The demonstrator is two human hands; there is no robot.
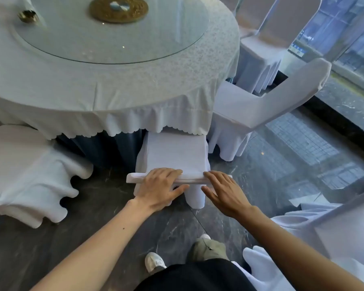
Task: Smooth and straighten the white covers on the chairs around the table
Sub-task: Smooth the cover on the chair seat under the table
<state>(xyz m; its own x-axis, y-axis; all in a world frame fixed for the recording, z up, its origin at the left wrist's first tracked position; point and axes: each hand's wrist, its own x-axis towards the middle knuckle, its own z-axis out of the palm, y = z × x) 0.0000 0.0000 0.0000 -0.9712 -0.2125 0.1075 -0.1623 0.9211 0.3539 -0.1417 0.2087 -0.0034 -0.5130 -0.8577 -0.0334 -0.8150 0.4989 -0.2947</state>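
A chair in a white cover [176, 153] stands pushed under the round table [114, 97], seen from above its backrest. My left hand [161, 189] lies over the top edge of the backrest, fingers straight across the cloth and thumb down the back side. My right hand [224, 191] rests flat on the same top edge to the right, fingers spread. Neither hand grips the fabric.
More covered chairs stand around: one at the left [27, 171], one at the right [261, 110], another behind it [261, 55], and one at the lower right [334, 232]. A glass turntable [114, 43] with a gold centrepiece tops the table. The floor is dark marble; windows are at the right.
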